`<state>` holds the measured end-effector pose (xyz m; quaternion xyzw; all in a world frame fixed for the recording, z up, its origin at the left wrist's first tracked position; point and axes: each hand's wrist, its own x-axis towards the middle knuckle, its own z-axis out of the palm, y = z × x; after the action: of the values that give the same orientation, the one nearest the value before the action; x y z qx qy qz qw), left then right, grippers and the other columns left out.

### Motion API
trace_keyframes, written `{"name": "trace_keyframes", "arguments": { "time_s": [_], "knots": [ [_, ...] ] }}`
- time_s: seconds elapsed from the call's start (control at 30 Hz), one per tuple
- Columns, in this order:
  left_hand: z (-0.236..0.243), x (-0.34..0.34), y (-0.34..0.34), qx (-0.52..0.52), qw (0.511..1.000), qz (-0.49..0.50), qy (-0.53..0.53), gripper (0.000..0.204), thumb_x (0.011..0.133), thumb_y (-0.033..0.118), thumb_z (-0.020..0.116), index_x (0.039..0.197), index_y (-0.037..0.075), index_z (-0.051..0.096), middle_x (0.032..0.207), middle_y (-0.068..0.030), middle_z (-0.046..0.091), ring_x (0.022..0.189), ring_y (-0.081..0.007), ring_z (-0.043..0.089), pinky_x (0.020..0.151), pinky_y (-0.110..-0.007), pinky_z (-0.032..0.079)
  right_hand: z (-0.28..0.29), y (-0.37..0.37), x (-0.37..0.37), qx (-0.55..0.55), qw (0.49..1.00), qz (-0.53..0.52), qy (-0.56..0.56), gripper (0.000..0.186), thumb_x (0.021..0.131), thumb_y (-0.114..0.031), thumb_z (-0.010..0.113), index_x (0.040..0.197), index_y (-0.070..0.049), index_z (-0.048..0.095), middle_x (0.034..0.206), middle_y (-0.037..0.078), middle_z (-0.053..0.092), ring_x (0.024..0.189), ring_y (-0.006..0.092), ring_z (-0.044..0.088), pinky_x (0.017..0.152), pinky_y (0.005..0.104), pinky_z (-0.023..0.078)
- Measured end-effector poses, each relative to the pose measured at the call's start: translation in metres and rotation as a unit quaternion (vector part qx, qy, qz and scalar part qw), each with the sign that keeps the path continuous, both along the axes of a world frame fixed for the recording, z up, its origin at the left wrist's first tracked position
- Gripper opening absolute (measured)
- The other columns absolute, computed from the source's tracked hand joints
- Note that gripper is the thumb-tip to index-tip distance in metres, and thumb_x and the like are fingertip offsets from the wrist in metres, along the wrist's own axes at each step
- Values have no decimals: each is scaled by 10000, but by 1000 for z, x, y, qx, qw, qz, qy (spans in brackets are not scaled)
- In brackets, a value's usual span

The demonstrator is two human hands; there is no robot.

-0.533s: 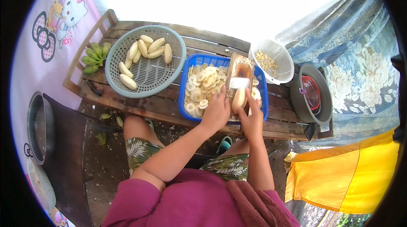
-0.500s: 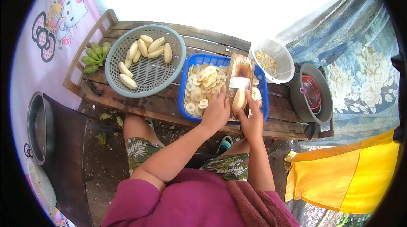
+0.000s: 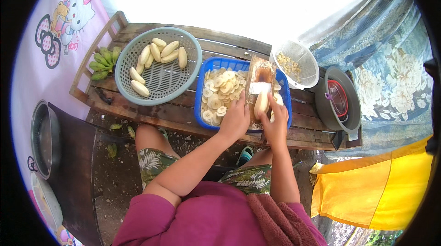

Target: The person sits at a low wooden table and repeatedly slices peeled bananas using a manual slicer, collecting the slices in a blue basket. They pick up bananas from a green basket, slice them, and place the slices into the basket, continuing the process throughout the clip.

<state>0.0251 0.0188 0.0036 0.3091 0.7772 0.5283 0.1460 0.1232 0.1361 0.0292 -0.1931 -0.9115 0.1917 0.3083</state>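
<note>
Gripping a pale oblong peeled banana (image 3: 261, 103), the right hand (image 3: 276, 124) meets a brown rectangular wooden slicer (image 3: 262, 74); the left hand (image 3: 234, 120) holds its eight-o'clock edge

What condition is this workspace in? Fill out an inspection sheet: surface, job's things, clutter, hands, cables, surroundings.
Surface: slatted wooden bench, partly covered.
Job's things: wooden slicer over blue basket of banana slices; gray basket of peeled bananas.
Clutter: green bananas at left; white colander of scraps, gray basin at right.
Hands: left hand at slicer's left edge; right hand holding a peeled banana on it.
Cables: nothing seen.
Surroundings: floral curtain right, yellow cloth lower right.
</note>
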Motion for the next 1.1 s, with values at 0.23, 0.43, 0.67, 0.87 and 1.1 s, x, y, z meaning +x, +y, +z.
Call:
{"name": "trace_keyframes", "arguments": {
  "time_s": [0.23,0.43,0.67,0.87,1.1],
  "knots": [
    [-2,-1,1,-2,1000,-7,-7,566,973,152,445,1485,-37,298,1165,-310,526,1040,-454,566,899,-487,472,-14,87,-93,-58,996,5,67,527,813,-230,761,1307,-116,618,996,132,664,964,308,577,954,427,391],
    [0,-1,1,1,1000,-2,19,561,976,155,438,1479,-53,304,1157,-310,523,1048,-458,559,910,-478,472,-9,56,-60,-45,998,9,35,608,794,-187,767,1369,-158,575,1048,144,652,1005,316,557,980,429,373],
    [-1,1,0,3,1000,-7,19,565,972,141,450,1477,-59,296,1121,-302,530,996,-463,567,885,-488,471,-16,25,-24,-9,1000,4,22,572,804,-206,762,1348,-148,596,1081,118,632,1090,288,550,1098,464,284],
    [4,-2,1,12,999,2,38,553,980,139,442,1472,-71,297,1118,-300,528,990,-454,565,889,-472,472,-13,96,-107,-91,993,7,69,523,816,-210,746,1318,-146,614,1047,115,672,1046,288,569,981,430,358],
    [-5,0,1,8,1000,-2,26,555,984,143,440,1479,-60,293,1144,-311,517,1019,-463,558,901,-476,468,-14,4,6,-92,995,-14,-40,593,804,-167,754,1369,-147,576,1065,131,633,1083,300,552,1128,492,254]
  ]
}}
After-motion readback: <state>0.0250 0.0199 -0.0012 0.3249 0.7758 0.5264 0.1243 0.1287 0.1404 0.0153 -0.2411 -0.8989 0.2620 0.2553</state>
